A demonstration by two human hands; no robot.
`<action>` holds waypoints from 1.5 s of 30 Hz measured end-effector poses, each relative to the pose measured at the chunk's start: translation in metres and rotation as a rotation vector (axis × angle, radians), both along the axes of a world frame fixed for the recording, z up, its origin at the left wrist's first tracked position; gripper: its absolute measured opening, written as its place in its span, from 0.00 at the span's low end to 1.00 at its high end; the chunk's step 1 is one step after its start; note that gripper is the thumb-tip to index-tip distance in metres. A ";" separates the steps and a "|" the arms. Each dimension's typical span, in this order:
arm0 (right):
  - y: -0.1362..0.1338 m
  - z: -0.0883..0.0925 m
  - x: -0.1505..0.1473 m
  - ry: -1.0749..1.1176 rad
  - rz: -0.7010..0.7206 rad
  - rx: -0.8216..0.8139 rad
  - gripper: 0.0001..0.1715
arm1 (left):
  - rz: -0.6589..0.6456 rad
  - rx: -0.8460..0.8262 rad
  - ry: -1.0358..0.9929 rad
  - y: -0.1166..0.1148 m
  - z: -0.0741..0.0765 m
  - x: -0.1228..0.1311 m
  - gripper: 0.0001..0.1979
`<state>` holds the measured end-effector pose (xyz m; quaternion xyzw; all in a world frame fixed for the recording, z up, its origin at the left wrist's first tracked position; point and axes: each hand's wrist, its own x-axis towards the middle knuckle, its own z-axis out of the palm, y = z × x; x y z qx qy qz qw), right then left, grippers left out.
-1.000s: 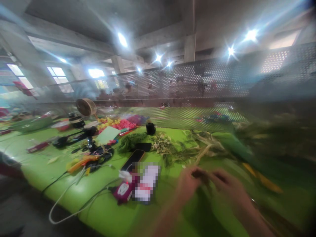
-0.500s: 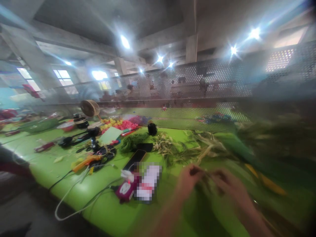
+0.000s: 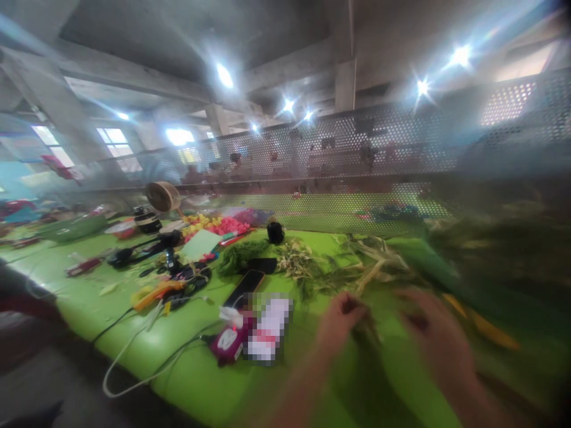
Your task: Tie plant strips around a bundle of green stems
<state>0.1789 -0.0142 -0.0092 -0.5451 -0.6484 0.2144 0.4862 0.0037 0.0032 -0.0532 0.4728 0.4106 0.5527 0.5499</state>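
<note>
My left hand (image 3: 339, 321) is closed in a pinch. A thin greenish leafy piece (image 3: 369, 326), blurred, hangs from its fingertips. To the right, my right hand (image 3: 432, 327) hovers over the table, apart from that piece, its fingers and thumb spread and smeared by motion. Behind both hands lies a loose heap of pale green leafy stems (image 3: 375, 261). A cluster of small pale leaves (image 3: 298, 260) adjoins it on the left.
A phone (image 3: 243, 291), a purple power box (image 3: 229, 342) with cables and a pixelated sheet (image 3: 269, 333) lie left of my hands. Farther left are a yellow-orange glue gun (image 3: 158, 294) and pink pieces (image 3: 228, 226). A perforated metal panel (image 3: 312, 202) stands behind; a yellow strip (image 3: 495, 331) lies right.
My right hand has parted from my left and moved right, its fingers opening. The left hand keeps its pinch on the leafy piece, almost in place.
</note>
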 end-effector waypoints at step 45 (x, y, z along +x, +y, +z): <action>0.011 -0.023 -0.020 0.117 0.200 -0.260 0.13 | 0.045 0.111 0.226 0.001 -0.014 0.001 0.11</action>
